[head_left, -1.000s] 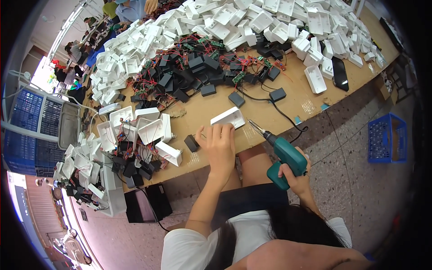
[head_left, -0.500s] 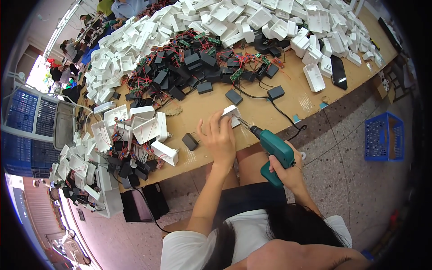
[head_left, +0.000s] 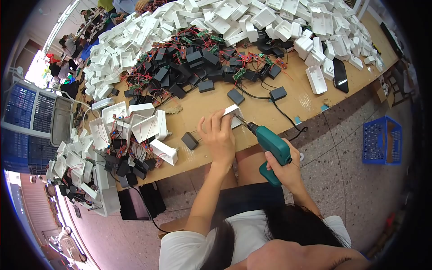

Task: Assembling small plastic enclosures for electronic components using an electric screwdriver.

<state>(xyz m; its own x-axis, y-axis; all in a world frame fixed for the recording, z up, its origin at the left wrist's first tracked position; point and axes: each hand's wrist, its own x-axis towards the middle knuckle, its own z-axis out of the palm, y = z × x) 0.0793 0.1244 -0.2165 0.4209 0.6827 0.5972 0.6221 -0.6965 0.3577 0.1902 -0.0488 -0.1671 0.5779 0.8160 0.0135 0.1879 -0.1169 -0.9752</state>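
An assembly workshop, plainly; beyond the left hand (head_left: 219,137) a long wooden workbench (head_left: 310,96) heaped with white plastic housings (head_left: 279,22) and black modules with red wiring (head_left: 189,67); a teal power screwdriver (head_left: 272,146) gripped in the right hand (head_left: 284,171). Far off to the left, other workers at another bench (head_left: 72,45); right of the hands, a blue crate (head_left: 381,140) on speckled floor.

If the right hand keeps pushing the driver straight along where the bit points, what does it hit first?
The right hand aims the green electric screwdriver up-left; its bit first meets the white plastic housing pinned under the left hand. It looks already in contact, though depth is unclear.
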